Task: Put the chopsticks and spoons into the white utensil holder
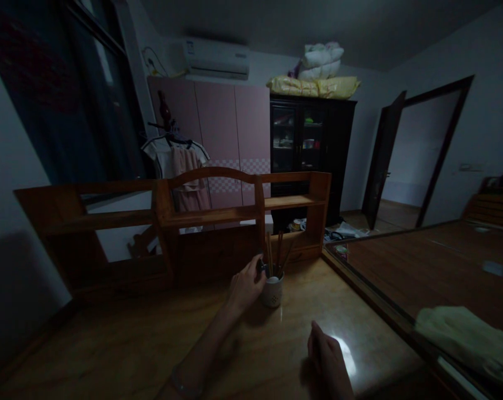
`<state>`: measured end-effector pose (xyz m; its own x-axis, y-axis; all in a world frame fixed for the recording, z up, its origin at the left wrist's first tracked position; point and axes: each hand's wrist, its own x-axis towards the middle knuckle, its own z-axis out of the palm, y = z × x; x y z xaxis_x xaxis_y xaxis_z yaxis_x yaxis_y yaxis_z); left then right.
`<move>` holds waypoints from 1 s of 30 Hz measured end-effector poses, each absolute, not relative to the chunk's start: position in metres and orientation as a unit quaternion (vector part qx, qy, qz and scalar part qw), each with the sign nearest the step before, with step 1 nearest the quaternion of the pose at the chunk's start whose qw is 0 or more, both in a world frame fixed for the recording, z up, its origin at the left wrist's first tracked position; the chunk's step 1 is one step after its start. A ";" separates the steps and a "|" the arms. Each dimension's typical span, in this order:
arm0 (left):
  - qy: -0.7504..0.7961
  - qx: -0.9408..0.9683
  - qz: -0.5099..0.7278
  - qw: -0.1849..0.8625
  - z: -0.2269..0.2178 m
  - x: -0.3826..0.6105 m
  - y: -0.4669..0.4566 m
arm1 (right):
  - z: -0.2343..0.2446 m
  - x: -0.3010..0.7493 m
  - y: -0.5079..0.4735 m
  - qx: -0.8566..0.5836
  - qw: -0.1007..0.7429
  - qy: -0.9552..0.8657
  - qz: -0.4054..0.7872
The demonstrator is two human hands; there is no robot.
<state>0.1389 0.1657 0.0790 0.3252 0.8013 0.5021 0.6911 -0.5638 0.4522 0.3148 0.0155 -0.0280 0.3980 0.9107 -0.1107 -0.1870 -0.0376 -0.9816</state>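
Standing on the desk [143,339], a pale patterned cup [273,294] holds several thin sticks [280,244] that lean at different angles. Just beside its rim, the left hand [247,282] has its fingers closed on a small dark object [260,266]. The right hand [326,353], apart from the left and nearer the camera, is loosely curled; whether it grips anything I cannot tell. Behind the cup rises a wooden shelf unit [210,216], with a pink wardrobe [218,122] and a dark cabinet [338,136] farther back.
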 end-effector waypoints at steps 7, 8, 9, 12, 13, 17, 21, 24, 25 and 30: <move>0.462 0.796 0.384 0.068 0.092 0.130 0.163 | -0.028 0.315 0.017 -0.576 0.607 -0.339 0.429; 0.465 0.790 0.394 0.064 0.092 0.127 0.163 | -0.029 0.315 0.017 -0.576 0.610 -0.348 0.420; 0.467 0.784 0.404 0.059 0.091 0.122 0.163 | -0.030 0.316 0.018 -0.578 0.611 -0.354 0.409; 0.474 0.774 0.417 0.045 0.076 0.104 0.165 | -0.031 0.317 0.018 -0.586 0.612 -0.361 0.390; 0.478 0.776 0.410 0.040 0.069 0.096 0.167 | -0.032 0.317 0.018 -0.587 0.611 -0.360 0.390; 0.513 0.786 0.343 0.020 0.032 0.059 0.174 | -0.033 0.317 0.018 -0.586 0.609 -0.347 0.406; 0.545 0.778 0.310 0.034 0.004 0.028 0.179 | -0.033 0.316 0.018 -0.584 0.598 -0.350 0.422; 0.552 0.772 0.310 0.053 -0.010 0.016 0.182 | -0.030 0.313 0.019 -0.603 0.588 -0.348 0.411; 0.557 0.770 0.306 0.064 -0.014 0.014 0.183 | -0.029 0.312 0.019 -0.610 0.581 -0.351 0.407; 0.568 0.771 0.268 0.105 -0.035 0.012 0.188 | -0.029 0.305 0.023 -0.618 0.571 -0.381 0.384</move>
<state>0.0122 0.1884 -0.0348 0.2120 0.9320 0.2939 0.8189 -0.3336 0.4670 0.3049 0.0229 -0.0291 0.4154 0.9088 -0.0401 0.0328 -0.0591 -0.9977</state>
